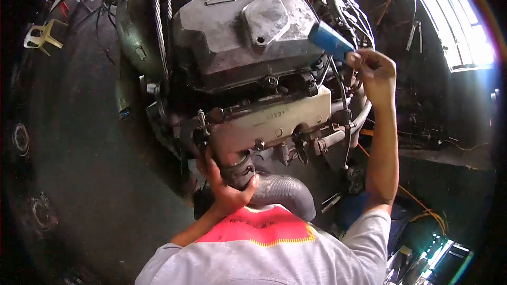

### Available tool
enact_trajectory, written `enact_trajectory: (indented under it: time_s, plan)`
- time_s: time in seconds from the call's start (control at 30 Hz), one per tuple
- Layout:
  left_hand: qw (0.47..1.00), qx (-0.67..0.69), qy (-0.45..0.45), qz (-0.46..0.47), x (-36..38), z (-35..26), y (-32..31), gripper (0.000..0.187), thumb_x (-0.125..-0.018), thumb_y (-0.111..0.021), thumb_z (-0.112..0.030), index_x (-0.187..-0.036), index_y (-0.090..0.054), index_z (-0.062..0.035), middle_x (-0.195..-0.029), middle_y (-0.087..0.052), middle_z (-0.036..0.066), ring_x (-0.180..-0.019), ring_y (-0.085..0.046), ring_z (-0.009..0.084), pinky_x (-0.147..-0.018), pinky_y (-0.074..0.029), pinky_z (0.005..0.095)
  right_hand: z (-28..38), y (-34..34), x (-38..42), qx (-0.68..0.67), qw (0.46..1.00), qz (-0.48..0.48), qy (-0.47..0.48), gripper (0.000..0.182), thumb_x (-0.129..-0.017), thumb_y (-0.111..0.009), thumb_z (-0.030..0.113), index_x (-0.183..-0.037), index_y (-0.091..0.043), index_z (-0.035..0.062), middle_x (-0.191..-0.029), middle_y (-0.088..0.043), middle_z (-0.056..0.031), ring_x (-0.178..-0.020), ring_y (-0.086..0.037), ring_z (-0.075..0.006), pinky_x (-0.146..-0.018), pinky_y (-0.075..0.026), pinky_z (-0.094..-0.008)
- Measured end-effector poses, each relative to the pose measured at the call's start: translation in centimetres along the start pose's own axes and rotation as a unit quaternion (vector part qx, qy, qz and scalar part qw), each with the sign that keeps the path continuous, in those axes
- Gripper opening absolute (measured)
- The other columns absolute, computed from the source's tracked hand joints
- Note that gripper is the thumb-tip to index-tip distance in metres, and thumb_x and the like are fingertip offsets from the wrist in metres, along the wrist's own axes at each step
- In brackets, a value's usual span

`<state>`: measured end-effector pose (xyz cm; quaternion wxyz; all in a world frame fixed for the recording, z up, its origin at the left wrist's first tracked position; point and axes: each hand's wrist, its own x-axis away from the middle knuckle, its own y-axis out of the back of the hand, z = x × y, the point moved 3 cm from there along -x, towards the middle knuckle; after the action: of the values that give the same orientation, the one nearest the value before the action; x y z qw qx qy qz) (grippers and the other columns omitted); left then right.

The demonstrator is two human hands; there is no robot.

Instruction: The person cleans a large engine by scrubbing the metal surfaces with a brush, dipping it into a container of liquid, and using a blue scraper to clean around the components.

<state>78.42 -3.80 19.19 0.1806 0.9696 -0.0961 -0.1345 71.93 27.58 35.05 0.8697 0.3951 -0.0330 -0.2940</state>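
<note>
My right hand (376, 74) is raised at the right side of the engine. It pinches a flat blue rectangular object (330, 41) by one end; its exact kind I cannot make out. The object's far end overlaps the edge of the grey engine cover (232, 31) in this view. Low at the front, my left hand (229, 187) is open, thumb and fingers spread about the dark pipe neck (238, 171). Below the neck curves a thick ribbed grey hose (282, 192). A pale metal housing (272, 121) spans the engine's front above my left hand.
A steel cable (160, 26) runs down the engine's left side beside a large pipe (138, 31). Wires and thin hoses (348, 16) crowd the right side. A yellow plastic chair (45, 37) stands far left. An orange cord (417, 200) lies at right, near a bright window (454, 16).
</note>
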Motion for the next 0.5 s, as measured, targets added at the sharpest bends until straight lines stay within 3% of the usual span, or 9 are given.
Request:
enact_trajectory:
  time_s: [0.03,0.2,0.27,0.33,0.4,0.5]
  plan:
    - [1.000,0.000,0.000,0.003,0.3,0.3,-0.1,0.102,-0.051,-0.073,-0.027,-0.127,-0.013,0.0047,-0.127,-0.020,0.025,-0.118,-0.018,0.0412,-0.096,-0.012,0.0503,1.2,-0.3,-0.3,-0.010,1.000,-0.018,0.015,0.031,-0.068,-0.067,0.028,-0.072,-0.061,-0.0021,-0.058,-0.056,-0.0024,-0.055,-0.048,-0.0081,-0.052,-0.038,-0.0232]
    - [0.996,0.059,0.058,0.020,0.8,1.0,-0.2,0.102,-0.051,-0.073,-0.028,-0.127,-0.013,0.0043,-0.127,-0.020,0.026,-0.118,-0.016,0.0437,-0.097,-0.012,0.0520,4.1,-3.0,-2.9,0.086,0.994,0.008,0.064,0.037,-0.066,-0.066,0.038,-0.077,-0.064,0.0034,-0.061,-0.057,-0.0058,-0.057,-0.050,-0.0136,-0.057,-0.040,-0.0261]
    - [1.000,-0.006,0.003,0.010,1.0,1.1,-0.2,0.103,-0.052,-0.073,-0.029,-0.128,-0.012,0.0035,-0.129,-0.019,0.026,-0.118,-0.015,0.0450,-0.096,-0.013,0.0527,4.2,-3.7,-3.6,0.094,0.994,0.026,0.042,0.037,-0.067,-0.064,0.040,-0.076,-0.064,0.0037,-0.058,-0.057,-0.0069,-0.054,-0.050,-0.0146,-0.055,-0.040,-0.0278]
    - [1.000,0.017,0.018,0.009,0.6,0.6,0.0,0.103,-0.052,-0.074,-0.029,-0.128,-0.012,0.0033,-0.129,-0.019,0.025,-0.118,-0.015,0.0450,-0.096,-0.013,0.0529,4.6,-4.1,-3.7,0.114,0.991,0.000,0.071,0.037,-0.070,-0.062,0.040,-0.074,-0.064,0.0035,-0.054,-0.055,-0.0084,-0.051,-0.049,-0.0146,-0.052,-0.039,-0.0289]
    - [0.999,0.040,0.030,0.016,0.5,0.6,0.0,0.103,-0.052,-0.074,-0.029,-0.128,-0.011,0.0031,-0.130,-0.018,0.025,-0.118,-0.015,0.0450,-0.096,-0.014,0.0531,5.0,-4.2,-3.4,0.122,0.992,-0.014,0.027,0.037,-0.071,-0.060,0.040,-0.074,-0.063,0.0027,-0.052,-0.053,-0.0110,-0.048,-0.048,-0.0167,-0.051,-0.039,-0.0289]
    - [0.999,0.011,0.033,0.022,0.7,0.6,-0.1,0.103,-0.053,-0.073,-0.030,-0.128,-0.012,0.0032,-0.130,-0.019,0.025,-0.118,-0.015,0.0450,-0.096,-0.014,0.0530,6.2,-5.2,-1.2,0.205,0.975,-0.045,0.073,0.037,-0.071,-0.062,0.037,-0.079,-0.063,0.0011,-0.061,-0.059,-0.0106,-0.054,-0.053,-0.0142,-0.055,-0.041,-0.0269]
